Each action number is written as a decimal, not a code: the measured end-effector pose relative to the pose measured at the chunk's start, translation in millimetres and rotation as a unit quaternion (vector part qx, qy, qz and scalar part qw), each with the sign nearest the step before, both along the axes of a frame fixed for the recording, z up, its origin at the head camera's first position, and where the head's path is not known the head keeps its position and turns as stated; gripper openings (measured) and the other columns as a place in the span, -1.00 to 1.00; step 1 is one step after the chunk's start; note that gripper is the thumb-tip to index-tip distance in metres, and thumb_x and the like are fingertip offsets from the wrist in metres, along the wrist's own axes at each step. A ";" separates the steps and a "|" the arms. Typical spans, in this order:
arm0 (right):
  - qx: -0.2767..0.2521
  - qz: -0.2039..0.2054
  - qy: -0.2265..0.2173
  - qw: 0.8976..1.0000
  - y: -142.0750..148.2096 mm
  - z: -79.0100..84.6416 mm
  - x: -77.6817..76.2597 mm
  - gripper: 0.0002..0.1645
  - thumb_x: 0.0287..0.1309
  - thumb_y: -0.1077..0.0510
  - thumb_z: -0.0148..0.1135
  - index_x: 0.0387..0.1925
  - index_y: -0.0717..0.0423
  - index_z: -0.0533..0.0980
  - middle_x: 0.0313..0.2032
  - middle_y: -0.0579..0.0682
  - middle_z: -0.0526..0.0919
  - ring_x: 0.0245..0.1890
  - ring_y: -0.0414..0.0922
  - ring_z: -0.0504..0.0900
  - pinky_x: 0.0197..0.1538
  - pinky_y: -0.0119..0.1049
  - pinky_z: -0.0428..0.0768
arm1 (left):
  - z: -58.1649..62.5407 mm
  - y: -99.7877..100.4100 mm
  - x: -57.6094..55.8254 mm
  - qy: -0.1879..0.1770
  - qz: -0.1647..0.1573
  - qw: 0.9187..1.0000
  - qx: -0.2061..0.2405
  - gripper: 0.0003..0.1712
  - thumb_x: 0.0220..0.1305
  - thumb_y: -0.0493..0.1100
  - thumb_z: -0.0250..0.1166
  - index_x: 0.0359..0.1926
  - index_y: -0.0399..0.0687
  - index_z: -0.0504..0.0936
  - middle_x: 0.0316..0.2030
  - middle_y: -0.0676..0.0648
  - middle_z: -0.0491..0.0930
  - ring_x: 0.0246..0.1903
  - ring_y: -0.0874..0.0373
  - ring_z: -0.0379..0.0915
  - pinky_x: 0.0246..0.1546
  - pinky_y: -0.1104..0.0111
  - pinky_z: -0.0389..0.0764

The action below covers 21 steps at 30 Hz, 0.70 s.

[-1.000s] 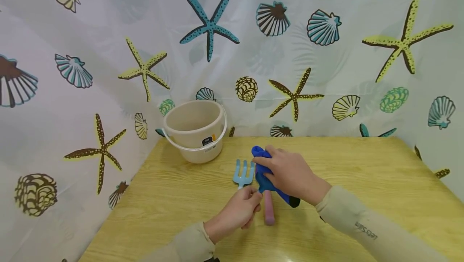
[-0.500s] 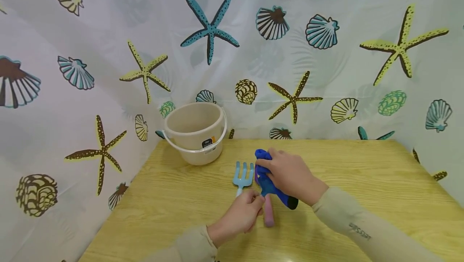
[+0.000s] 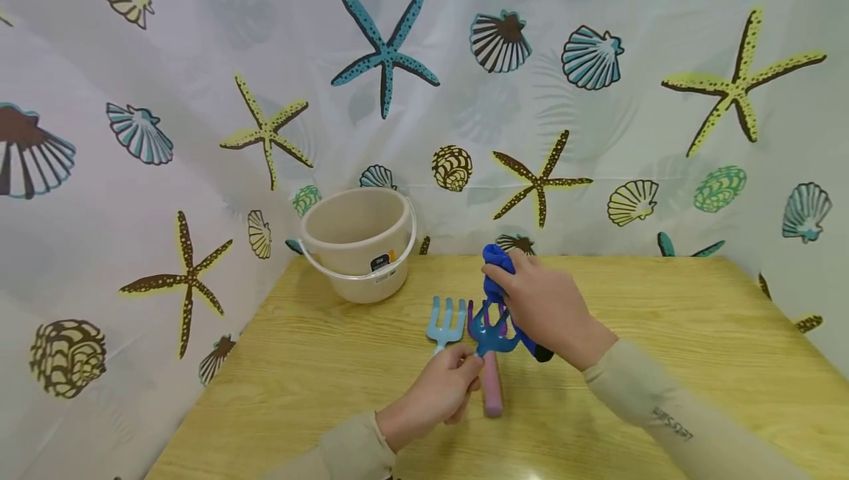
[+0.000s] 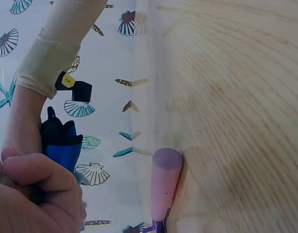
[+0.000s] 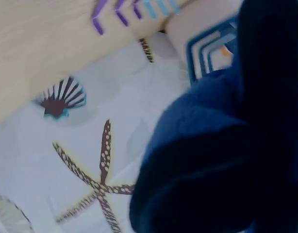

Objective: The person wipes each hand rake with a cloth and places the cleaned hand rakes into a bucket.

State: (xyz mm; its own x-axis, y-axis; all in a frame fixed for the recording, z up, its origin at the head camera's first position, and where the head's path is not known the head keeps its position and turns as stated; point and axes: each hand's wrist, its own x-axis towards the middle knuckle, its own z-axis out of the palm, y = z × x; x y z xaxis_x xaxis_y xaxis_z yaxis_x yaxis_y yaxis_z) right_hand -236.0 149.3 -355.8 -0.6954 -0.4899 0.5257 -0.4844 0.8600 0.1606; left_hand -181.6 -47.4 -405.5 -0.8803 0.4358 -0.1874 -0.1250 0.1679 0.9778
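Seashell-print curtain (image 3: 597,133) behind wooden table (image 3: 663,332). Beige bucket (image 3: 358,240), label unreadable. Sleeve (image 3: 670,421) lettering illegible. Right hand (image 3: 547,310) clutches blue cloth (image 3: 497,262) over dark-blue rake (image 3: 492,329); left hand (image 3: 438,391) grips light-blue fork (image 3: 446,321) handle, beside pink-handled tool (image 3: 492,388).

Bright, even, soft light throughout. Faint glare on the table (image 3: 530,474) near the bottom edge of the head view. Soft shadows under the bucket (image 3: 358,244). Strong fisheye bending of the curtain (image 3: 133,133) at the edges. Right wrist view blurred, the cloth (image 5: 226,145) too close, out of focus.
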 end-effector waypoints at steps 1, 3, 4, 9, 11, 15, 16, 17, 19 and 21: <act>-0.016 0.001 -0.012 1.000 1.3 1.9 2.3 -0.50 0.17 0.05 0.45 0.17 -0.16 0.61 -0.05 0.17 0.62 -0.29 0.01 0.69 -0.59 -0.21 0.59 | -0.2 -0.7 0.0 0.001 0.004 1.000 0.001 -0.73 0.58 -0.10 -0.01 -0.08 -0.26 0.43 -0.51 0.00 0.40 -0.83 0.25 0.02 -0.80 0.42 0.14; -0.043 0.014 -0.038 0.998 2.8 3.3 6.6 -0.49 0.16 0.04 0.46 0.16 -0.17 0.62 -0.06 0.14 0.62 -0.28 -0.01 0.70 -0.47 -0.16 0.66 | 0.1 -2.1 -0.3 0.004 0.011 1.000 0.002 -0.72 0.58 -0.10 0.00 -0.03 -0.28 0.42 -0.48 -0.01 0.42 -0.83 0.25 0.05 -0.81 0.43 0.15; -0.050 0.024 -0.053 0.997 2.7 2.7 8.9 -0.49 0.14 0.03 0.47 0.16 -0.17 0.62 -0.04 0.14 0.62 -0.25 -0.01 0.71 -0.41 -0.14 0.69 | 0.7 -3.0 -0.3 0.005 0.016 1.000 0.001 -0.72 0.58 -0.09 0.00 -0.01 -0.27 0.42 -0.47 -0.02 0.42 -0.83 0.25 0.05 -0.80 0.43 0.16; -0.023 0.048 -0.073 0.996 -1.0 -9.4 13.7 -0.48 0.13 0.01 0.48 0.16 -0.15 0.61 -0.07 0.11 0.61 -0.23 -0.01 0.72 -0.36 -0.11 0.71 | 3.2 -4.8 -1.0 -0.004 0.011 1.000 0.004 -0.70 0.58 -0.08 0.00 -0.02 -0.27 0.41 -0.50 -0.01 0.41 -0.82 0.23 0.05 -0.79 0.42 0.16; -0.007 0.037 -0.063 0.997 -1.0 -15.0 12.5 -0.47 0.12 0.02 0.49 0.16 -0.13 0.61 -0.09 0.11 0.59 -0.27 -0.01 0.71 -0.43 -0.14 0.69 | 2.9 -4.4 -0.3 -0.009 0.005 1.000 0.004 -0.72 0.58 -0.09 0.00 -0.03 -0.27 0.42 -0.51 0.00 0.41 -0.82 0.22 0.06 -0.79 0.41 0.16; 0.013 0.017 -0.027 0.999 1.2 -18.8 8.7 -0.45 0.09 0.06 0.51 0.15 -0.12 0.60 -0.09 0.14 0.59 -0.30 0.02 0.70 -0.52 -0.16 0.67 | 2.8 -3.7 1.1 -0.012 0.008 1.000 0.009 -0.75 0.58 -0.10 -0.01 -0.06 -0.23 0.44 -0.47 -0.02 0.43 -0.82 0.22 0.09 -0.79 0.42 0.18; 0.017 0.016 -0.015 1.000 1.8 -18.2 7.9 -0.45 0.09 0.08 0.51 0.15 -0.12 0.60 -0.08 0.15 0.59 -0.30 0.03 0.70 -0.54 -0.16 0.66 | 3.2 -3.4 1.1 -0.012 0.008 1.000 0.012 -0.75 0.59 -0.10 -0.02 -0.07 -0.22 0.43 -0.46 -0.03 0.43 -0.83 0.23 0.09 -0.79 0.43 0.18; 0.020 0.015 -0.004 1.000 2.5 -17.0 7.3 -0.45 0.09 0.08 0.50 0.16 -0.12 0.59 -0.07 0.16 0.59 -0.30 0.05 0.71 -0.55 -0.16 0.65 | 3.9 -3.2 1.0 -0.012 0.010 1.000 0.015 -0.75 0.59 -0.10 -0.02 -0.08 -0.22 0.43 -0.46 -0.03 0.43 -0.83 0.23 0.10 -0.79 0.43 0.18; 0.024 0.013 0.017 0.999 3.8 -13.6 7.0 -0.45 0.09 0.10 0.49 0.16 -0.12 0.59 -0.05 0.18 0.59 -0.28 0.07 0.72 -0.57 -0.16 0.65 | 5.4 -2.8 1.0 -0.014 0.013 1.000 0.021 -0.75 0.59 -0.09 -0.02 -0.08 -0.22 0.42 -0.45 -0.04 0.43 -0.82 0.23 0.10 -0.79 0.43 0.18; 0.025 0.010 0.029 0.999 5.2 -8.9 7.7 -0.45 0.09 0.10 0.49 0.16 -0.11 0.59 -0.03 0.20 0.60 -0.24 0.09 0.73 -0.58 -0.15 0.65 | 6.2 -2.3 0.5 -0.016 0.011 0.999 0.025 -0.74 0.59 -0.09 -0.03 -0.07 -0.22 0.42 -0.45 -0.04 0.44 -0.82 0.23 0.11 -0.79 0.43 0.18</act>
State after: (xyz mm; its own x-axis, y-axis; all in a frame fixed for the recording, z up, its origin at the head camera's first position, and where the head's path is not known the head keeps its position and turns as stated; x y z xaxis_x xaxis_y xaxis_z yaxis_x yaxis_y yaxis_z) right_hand -228.3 154.5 -364.7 -0.6544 -0.5296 0.5397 -0.4901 0.8406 0.2307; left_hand -181.1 -49.7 -399.4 -0.8838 0.4254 -0.1949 -0.1603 0.1162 0.9802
